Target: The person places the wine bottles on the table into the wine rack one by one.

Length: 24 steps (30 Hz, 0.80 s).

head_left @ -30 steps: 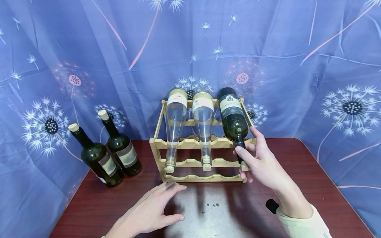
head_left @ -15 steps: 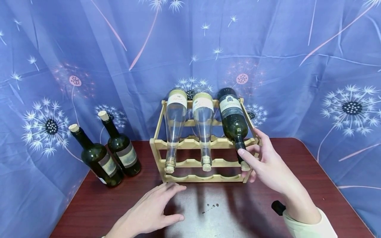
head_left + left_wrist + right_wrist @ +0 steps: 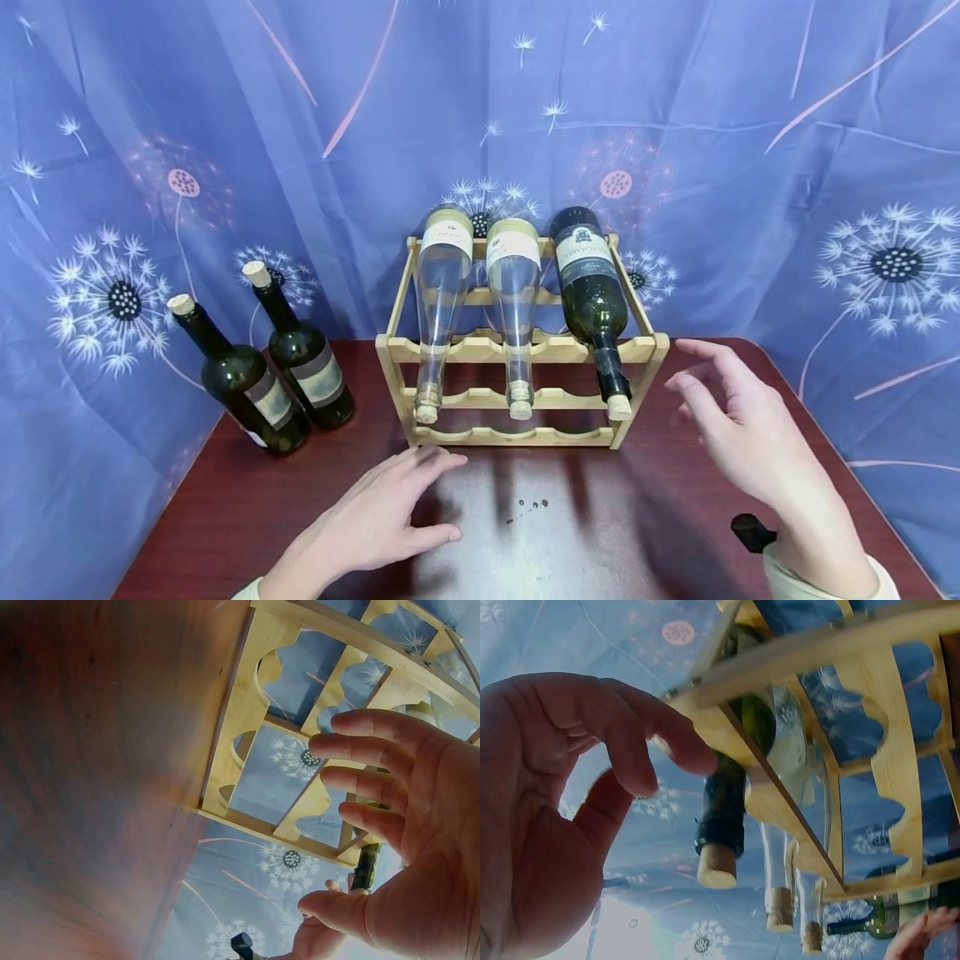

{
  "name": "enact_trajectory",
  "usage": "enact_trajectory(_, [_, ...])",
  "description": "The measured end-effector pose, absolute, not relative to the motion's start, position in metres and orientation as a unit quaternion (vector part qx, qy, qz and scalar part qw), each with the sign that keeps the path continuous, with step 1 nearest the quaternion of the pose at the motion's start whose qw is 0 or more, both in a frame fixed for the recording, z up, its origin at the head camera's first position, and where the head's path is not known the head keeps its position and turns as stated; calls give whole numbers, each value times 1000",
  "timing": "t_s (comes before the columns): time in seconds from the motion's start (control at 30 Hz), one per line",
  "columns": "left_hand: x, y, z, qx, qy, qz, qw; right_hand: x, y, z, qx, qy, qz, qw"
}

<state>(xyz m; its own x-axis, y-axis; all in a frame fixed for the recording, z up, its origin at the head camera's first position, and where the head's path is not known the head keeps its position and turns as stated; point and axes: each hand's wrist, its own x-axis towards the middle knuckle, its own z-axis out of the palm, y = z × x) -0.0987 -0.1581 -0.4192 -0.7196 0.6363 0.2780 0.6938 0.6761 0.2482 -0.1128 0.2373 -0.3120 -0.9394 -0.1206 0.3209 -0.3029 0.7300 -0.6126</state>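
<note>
A dark green wine bottle (image 3: 592, 300) lies in the right place of the top tier of a wooden wine rack (image 3: 555, 349), its corked neck tilted down toward the front. Two clear bottles, one at left (image 3: 442, 292) and one in the middle (image 3: 514, 296), rest beside it on the same tier. To the right of the rack my right hand (image 3: 750, 429) hovers apart from the bottle, fingers loosely bent around nothing. My left hand (image 3: 382, 508) is in front of the rack's left side, fingers extended and holding nothing.
Two corked dark bottles, a nearer one (image 3: 251, 392) and a farther one (image 3: 307, 362), stand upright left of the rack on the reddish-brown table (image 3: 247, 517). A blue dandelion-print curtain (image 3: 480, 100) hangs behind.
My right hand has let go of the green bottle's neck and moved right, away from the rack. The bottle stays in place. My left hand has hardly moved; the head view has shifted slightly.
</note>
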Motion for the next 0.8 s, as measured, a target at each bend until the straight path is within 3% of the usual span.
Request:
enact_trajectory(0.17, [-99,-159,-418,-361,-914,-168,81,-118,250,-320,106,-940,288,149])
enact_trajectory(0.43, [-101,-162,-420,-358,-915,-166,85,-125,256,-340,149,-956,232,97])
enact_trajectory(0.8, [-99,-164,-423,-349,-918,-159,105,-123,250,-360,214,-955,186,90])
